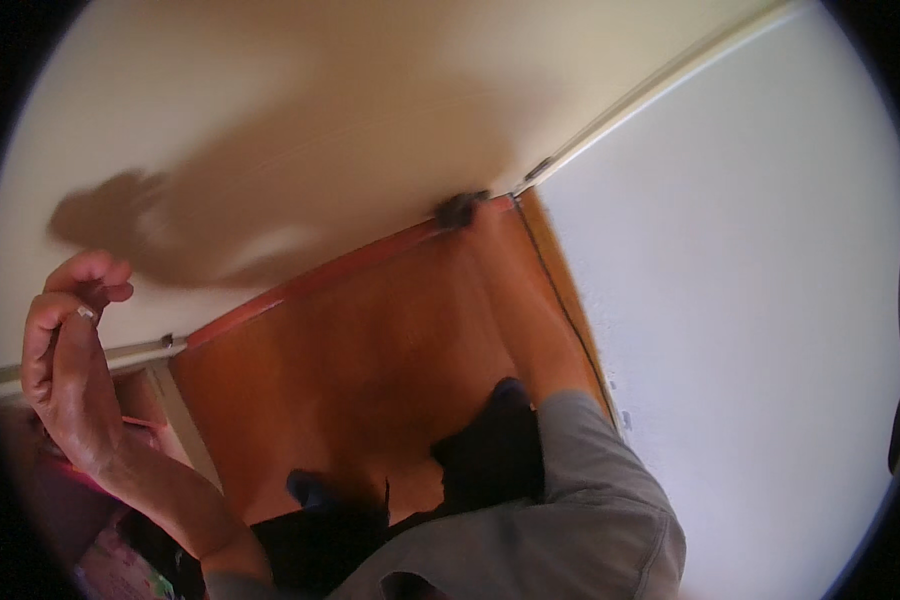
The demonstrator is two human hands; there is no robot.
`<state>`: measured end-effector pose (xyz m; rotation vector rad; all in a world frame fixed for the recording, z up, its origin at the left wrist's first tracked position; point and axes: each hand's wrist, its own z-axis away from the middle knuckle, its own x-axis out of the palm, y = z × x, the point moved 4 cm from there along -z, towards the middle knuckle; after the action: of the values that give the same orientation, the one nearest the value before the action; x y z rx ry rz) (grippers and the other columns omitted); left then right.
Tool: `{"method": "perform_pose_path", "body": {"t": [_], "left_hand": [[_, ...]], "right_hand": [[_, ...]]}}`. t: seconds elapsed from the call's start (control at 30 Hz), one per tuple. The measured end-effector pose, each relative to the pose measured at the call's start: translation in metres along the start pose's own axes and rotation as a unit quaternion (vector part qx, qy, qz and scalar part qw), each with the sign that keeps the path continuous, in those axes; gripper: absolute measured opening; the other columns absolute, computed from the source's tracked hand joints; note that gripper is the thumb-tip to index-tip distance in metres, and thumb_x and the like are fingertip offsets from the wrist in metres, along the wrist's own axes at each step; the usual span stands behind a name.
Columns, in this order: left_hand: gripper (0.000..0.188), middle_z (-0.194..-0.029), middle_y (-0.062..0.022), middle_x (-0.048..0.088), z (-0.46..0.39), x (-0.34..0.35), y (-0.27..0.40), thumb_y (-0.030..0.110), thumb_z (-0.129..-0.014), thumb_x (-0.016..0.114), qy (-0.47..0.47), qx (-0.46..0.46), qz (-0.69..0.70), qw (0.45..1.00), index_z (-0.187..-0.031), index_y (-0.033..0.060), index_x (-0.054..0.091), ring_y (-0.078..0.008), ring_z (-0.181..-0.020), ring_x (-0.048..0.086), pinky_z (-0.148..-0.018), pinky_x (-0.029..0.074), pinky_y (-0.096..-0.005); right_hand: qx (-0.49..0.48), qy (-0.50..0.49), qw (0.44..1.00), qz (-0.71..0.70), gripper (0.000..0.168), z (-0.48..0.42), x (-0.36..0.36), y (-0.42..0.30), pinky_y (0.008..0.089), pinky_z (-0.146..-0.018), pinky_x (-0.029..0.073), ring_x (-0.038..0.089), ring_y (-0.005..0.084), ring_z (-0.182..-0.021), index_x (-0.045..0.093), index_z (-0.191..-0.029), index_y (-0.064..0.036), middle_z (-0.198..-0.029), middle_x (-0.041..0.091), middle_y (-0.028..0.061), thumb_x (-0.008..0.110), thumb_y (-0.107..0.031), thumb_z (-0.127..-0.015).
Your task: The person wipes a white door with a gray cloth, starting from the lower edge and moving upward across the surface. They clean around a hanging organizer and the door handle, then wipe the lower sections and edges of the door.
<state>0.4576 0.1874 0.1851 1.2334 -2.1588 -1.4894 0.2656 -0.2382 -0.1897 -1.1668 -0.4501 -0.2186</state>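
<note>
My right hand (pixel 483 217), blurred, is closed on a dark, bushy object (pixel 456 211), perhaps a brush or scrubbing pad. That object lies against the foot of a cream-coloured door or wall panel (pixel 330 150), just above a red strip (pixel 330 274) at the floor's edge. My left hand (pixel 79 352) is raised at the left in front of the panel, fingers curled with a gap between them and the thumb, holding nothing visible. A small white spot shows near its thumb tip. Shadows of my arms and body fall on the panel.
Reddish-brown floor (pixel 270 405) spreads beneath my feet. A dark cable (pixel 559 292) runs along the base of a white wall (pixel 727 247) on the right. At the left are a pale frame post (pixel 184 420) and, behind my left forearm, patterned pink items (pixel 116 559).
</note>
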Motion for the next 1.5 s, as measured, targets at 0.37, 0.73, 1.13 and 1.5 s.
{"method": "perform_pose_path", "body": {"t": [0.37,0.73,1.13,1.5], "left_hand": [[0.019,-0.106,-0.0231,0.060,0.007,0.000,0.014,-0.002,-0.087,0.039,0.077,-0.025,-0.105,0.991,-0.085,-0.0014,0.058,-0.0284,-0.096,0.062,-0.085,0.046,-0.0377],[0.018,-0.107,-0.0238,0.061,0.017,-0.040,0.011,-0.004,-0.087,0.040,0.107,0.050,-0.017,0.993,-0.090,-0.0018,0.058,-0.0276,-0.091,0.063,-0.083,0.046,-0.0375],[0.017,-0.113,-0.0209,0.059,0.027,-0.086,0.029,0.001,-0.089,0.044,0.120,0.112,0.079,0.983,-0.092,0.0005,0.061,-0.0287,-0.098,0.060,-0.088,0.044,-0.0391],[0.014,-0.109,-0.0233,0.060,0.054,-0.119,0.006,0.005,-0.089,0.048,0.301,0.035,0.143,0.942,-0.095,-0.0018,0.059,-0.0335,-0.101,0.059,-0.090,0.045,-0.0411]], "right_hand": [[-0.323,-0.006,0.880,0.349,0.048,0.052,0.089,0.045,0.0442,-0.086,0.044,0.054,0.0379,-0.101,0.053,-0.111,0.003,-0.108,0.057,0.0217,0.063,-0.030,-0.077],[0.191,-0.212,0.949,0.137,0.031,0.048,0.075,0.005,0.0387,-0.096,0.044,0.053,0.0289,-0.109,0.053,-0.114,-0.001,-0.117,0.056,0.0153,0.047,-0.021,-0.092],[-0.595,-0.372,0.612,0.364,0.051,0.251,0.241,-0.039,0.0375,-0.089,0.042,0.052,0.0289,-0.101,0.055,-0.115,-0.008,-0.105,0.055,0.0128,0.065,0.002,-0.065],[-0.723,-0.398,0.412,0.385,0.041,0.306,0.309,-0.094,0.0466,-0.084,0.038,0.054,0.0278,-0.099,0.068,-0.107,-0.027,-0.102,0.061,0.0054,0.063,-0.007,-0.072]]}}
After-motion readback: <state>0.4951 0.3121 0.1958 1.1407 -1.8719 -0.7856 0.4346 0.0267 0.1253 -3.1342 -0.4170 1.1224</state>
